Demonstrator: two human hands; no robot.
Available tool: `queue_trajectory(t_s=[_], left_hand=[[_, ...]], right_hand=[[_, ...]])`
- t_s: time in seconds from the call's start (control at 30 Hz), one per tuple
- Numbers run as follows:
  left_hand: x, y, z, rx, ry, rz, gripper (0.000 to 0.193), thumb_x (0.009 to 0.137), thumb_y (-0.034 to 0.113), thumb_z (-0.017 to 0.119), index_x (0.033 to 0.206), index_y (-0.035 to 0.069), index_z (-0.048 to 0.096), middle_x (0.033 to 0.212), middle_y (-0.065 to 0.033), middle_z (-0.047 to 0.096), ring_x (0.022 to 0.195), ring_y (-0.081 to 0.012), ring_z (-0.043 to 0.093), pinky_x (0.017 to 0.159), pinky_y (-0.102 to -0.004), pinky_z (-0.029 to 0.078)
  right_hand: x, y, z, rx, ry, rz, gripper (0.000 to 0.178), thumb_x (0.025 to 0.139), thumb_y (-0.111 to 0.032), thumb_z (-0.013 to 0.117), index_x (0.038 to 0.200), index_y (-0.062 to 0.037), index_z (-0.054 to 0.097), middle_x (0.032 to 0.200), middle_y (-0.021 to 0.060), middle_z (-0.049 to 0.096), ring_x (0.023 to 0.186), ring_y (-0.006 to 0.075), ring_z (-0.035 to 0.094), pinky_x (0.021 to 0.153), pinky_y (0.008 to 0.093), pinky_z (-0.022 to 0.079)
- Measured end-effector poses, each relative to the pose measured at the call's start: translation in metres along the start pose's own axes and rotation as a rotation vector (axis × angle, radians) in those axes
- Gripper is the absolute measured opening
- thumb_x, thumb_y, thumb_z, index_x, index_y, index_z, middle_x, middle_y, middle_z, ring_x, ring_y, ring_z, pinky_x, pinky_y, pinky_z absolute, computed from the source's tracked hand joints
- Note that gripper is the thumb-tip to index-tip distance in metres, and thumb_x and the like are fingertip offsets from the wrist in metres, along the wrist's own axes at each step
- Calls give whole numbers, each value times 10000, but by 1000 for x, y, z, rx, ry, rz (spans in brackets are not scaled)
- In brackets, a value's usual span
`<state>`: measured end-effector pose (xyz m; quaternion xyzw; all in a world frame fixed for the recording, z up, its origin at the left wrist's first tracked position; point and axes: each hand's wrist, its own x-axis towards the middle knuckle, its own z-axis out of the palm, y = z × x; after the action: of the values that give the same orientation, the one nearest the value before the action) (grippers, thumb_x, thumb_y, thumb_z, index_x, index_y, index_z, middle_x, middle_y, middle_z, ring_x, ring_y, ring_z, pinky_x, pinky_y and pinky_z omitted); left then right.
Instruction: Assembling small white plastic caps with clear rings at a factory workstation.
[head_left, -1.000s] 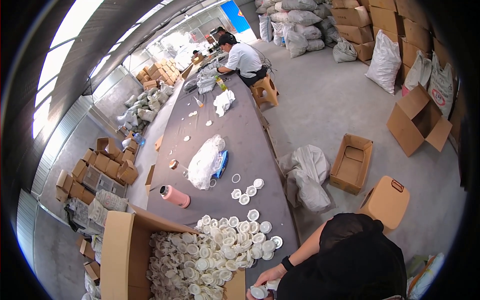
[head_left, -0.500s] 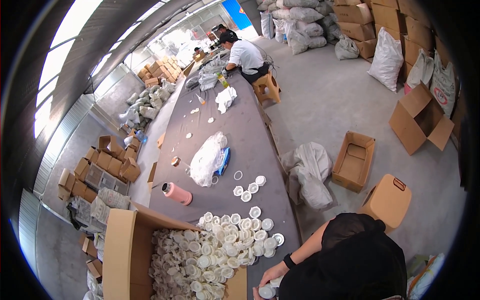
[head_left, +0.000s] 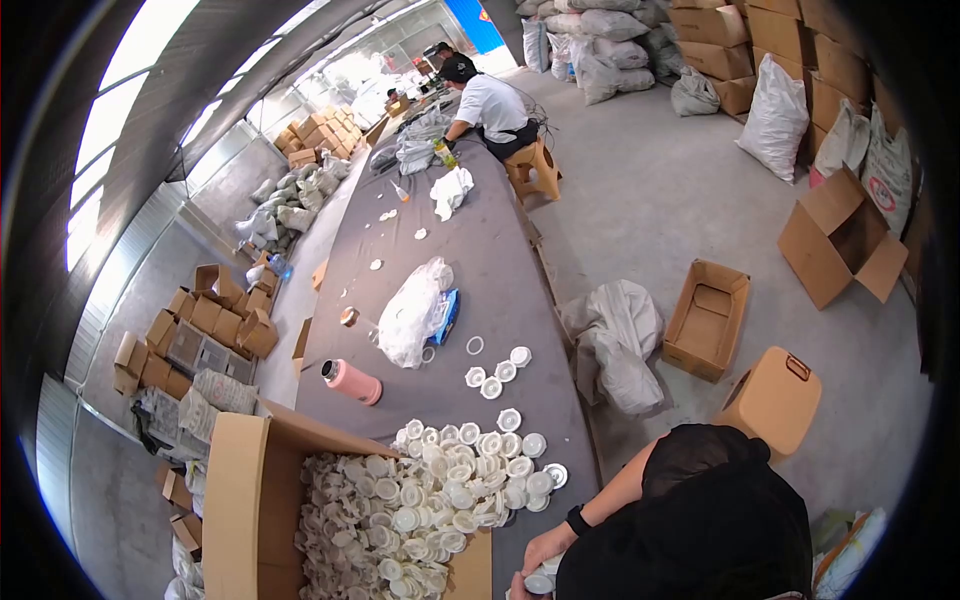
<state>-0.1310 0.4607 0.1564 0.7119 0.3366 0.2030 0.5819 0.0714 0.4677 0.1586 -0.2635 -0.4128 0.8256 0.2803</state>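
At the lower edge my right hand [head_left: 546, 547], with a black band at its wrist, is closed around a white plastic cap [head_left: 541, 582]. Beside that cap, a small bit of my left hand [head_left: 517, 586] shows at the picture's edge; most of its fingers are hidden. Left of my hands, a large heap of white plastic caps [head_left: 408, 520] spills from a cardboard box [head_left: 236, 500] lying open on the table. Several loose caps [head_left: 491, 387] sit farther up the dark cloth.
The long table [head_left: 500, 290] bears a pink bottle [head_left: 352, 383], a clear plastic bag [head_left: 410, 315] and a blue packet [head_left: 446, 316]. Another person [head_left: 494, 108] sits farther along. To the right stand a tan stool [head_left: 775, 400], an open carton [head_left: 707, 318] and a grey-white sack [head_left: 620, 340].
The view has shifted slightly. The cap at my right hand appears tilted a little differently, and both hands stay in nearly the same place. The far person leans slightly differently.
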Motion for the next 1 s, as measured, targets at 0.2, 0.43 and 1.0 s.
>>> queue_trajectory(t_s=[0.2, 0.43, 1.0], left_hand=[[0, -11, -11, -271, -177, 25, 513, 782, -25, 499, 1249, 42, 296, 1211, -169, 391, 1117, -218, 388, 918, -321, 333], [-4, -47, -26, -590, -403, 47, 526, 788, -16, 499, 1262, 50, 281, 1232, -168, 372, 1144, -231, 363, 942, -329, 309], [3, -20, -2, -1138, 608, -148, 299, 743, 55, 510, 1032, -19, 497, 1017, -114, 540, 903, -206, 536, 762, -299, 440]], right_hand=[[1, 0, 3, -194, -23, -163, 259, 813, -273, 532, 769, -28, 603, 669, -24, 573, 592, 64, 511, 558, 223, 413], [2, 3, -2, 189, 7, -20, 271, 815, -271, 530, 840, -14, 609, 774, 17, 604, 685, 101, 555, 631, 252, 440], [17, 40, -27, 457, 468, 163, 252, 833, -249, 484, 825, -11, 568, 794, 83, 608, 708, 160, 581, 634, 274, 464]])
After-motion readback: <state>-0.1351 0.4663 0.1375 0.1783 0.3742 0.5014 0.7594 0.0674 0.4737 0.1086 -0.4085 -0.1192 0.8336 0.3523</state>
